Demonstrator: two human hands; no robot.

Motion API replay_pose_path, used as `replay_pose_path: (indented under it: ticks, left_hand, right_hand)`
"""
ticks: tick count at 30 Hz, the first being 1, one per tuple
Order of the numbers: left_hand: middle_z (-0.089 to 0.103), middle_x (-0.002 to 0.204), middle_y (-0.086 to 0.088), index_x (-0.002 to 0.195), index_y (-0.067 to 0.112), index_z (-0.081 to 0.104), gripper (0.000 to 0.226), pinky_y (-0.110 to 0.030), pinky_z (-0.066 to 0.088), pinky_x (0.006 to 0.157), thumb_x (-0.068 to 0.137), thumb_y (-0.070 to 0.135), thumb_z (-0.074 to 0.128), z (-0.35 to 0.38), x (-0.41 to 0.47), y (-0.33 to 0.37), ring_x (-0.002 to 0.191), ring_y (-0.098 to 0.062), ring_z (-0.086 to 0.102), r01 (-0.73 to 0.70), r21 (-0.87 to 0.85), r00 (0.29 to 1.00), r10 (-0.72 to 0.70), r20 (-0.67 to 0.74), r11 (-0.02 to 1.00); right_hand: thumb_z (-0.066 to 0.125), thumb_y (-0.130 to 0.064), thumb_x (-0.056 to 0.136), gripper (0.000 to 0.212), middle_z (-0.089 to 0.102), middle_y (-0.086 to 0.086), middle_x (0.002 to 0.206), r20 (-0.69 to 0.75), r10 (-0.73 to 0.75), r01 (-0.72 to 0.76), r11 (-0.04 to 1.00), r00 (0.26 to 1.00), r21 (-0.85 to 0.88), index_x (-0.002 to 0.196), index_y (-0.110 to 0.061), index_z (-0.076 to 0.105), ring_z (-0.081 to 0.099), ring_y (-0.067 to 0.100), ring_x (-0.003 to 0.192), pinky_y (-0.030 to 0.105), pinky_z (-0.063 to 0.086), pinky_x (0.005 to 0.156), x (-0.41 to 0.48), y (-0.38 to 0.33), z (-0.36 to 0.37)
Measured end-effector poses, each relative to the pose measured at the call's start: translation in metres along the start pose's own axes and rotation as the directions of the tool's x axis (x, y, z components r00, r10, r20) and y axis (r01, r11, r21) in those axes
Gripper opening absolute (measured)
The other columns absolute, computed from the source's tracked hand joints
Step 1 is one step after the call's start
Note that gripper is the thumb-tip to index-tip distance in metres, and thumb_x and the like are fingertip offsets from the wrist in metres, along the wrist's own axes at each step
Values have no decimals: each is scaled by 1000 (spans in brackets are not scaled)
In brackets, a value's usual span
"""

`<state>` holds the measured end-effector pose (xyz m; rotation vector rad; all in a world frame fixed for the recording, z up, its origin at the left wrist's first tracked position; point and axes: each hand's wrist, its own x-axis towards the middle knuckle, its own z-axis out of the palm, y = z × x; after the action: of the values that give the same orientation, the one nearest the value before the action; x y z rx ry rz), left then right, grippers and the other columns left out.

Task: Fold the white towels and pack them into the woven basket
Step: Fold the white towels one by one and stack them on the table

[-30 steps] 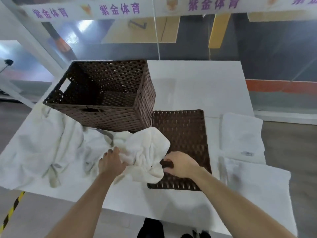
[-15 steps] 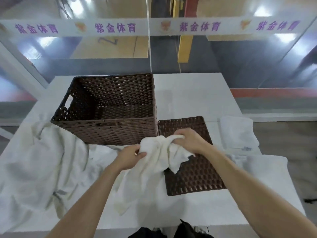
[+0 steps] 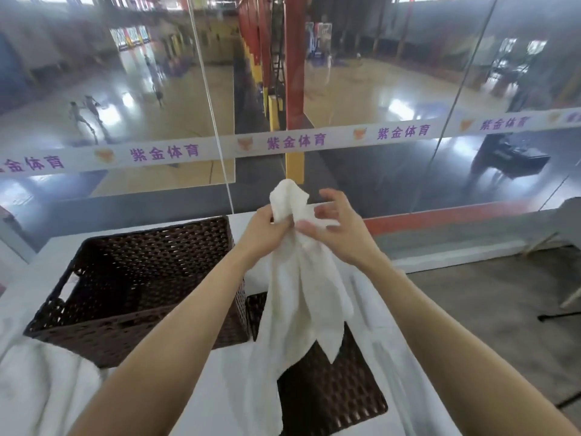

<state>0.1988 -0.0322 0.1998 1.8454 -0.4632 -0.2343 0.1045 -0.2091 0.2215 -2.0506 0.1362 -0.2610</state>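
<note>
Folding not yet begun: white towel dangles crumpled just right of the empty-looking woven basket, left hand gripping its top, right hand curling its fingers round it, more towels heaped at the basket's left.

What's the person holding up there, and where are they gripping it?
A towel, hanging loose. The left hand grips its bunched top end; the right hand pinches the cloth just beside it.
</note>
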Motion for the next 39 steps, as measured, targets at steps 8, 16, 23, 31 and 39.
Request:
replay_pose_path:
  ticks: [8, 16, 23, 31, 39]
  left_hand:
    - [82, 100, 1, 107, 16, 78, 40, -55, 63, 91, 95, 54, 76, 12, 45, 24, 97, -22, 78, 6, 14, 953, -1, -304, 1000]
    - [75, 81, 1, 77, 31, 71, 23, -48, 60, 78, 81, 53, 77, -43, 99, 47, 80, -24, 71, 65, 452, 939, 99, -330, 889]
    - [68, 108, -23, 97, 18, 62, 26, -61, 66, 71, 87, -2, 74, -70, 165, 22, 92, -52, 74, 277, 291, 918, -163, -363, 916]
    - [57, 90, 1, 102, 12, 54, 15, -11, 36, 60, 98, -2, 59, -86, 219, 99, 78, -12, 49, -26, 432, 825, 263, -501, 902]
    - [67, 99, 20, 110, 25, 66, 13, -8, 44, 72, 101, 15, 64, -106, 217, 164, 86, 20, 60, -266, 403, 653, 471, -594, 876]
  right_hand:
    - [58, -28, 107, 38, 54, 0, 64, -70, 62, -82, 940, 996, -330, 73, -16, 48, 54, 25, 63, 43, 47, 63, 15, 141, -10]
    - [57, -45, 106, 14, 69, -3, 94, -162, -79, 49, 982, 984, -183, 101, -32, 61, 63, 21, 85, 51, 57, 87, 123, 72, -118]
    - [74, -40, 90, 36, 72, 3, 112, 380, 96, 333, 319, 920, -887, 118, -18, 69, 68, 28, 104, 40, 56, 89, 186, 64, -146]
    - [52, -39, 98, 35, 73, 13, 102, -148, -218, 44, 686, 965, -726, 110, -13, 73, 70, 39, 95, 48, 60, 89, 312, 48, -215]
    - [58, -16, 98, 27, 79, 12, 97, -456, -489, 189, 808, 744, -558, 114, -18, 80, 69, 31, 81, 35, 55, 70, 271, -41, -231]
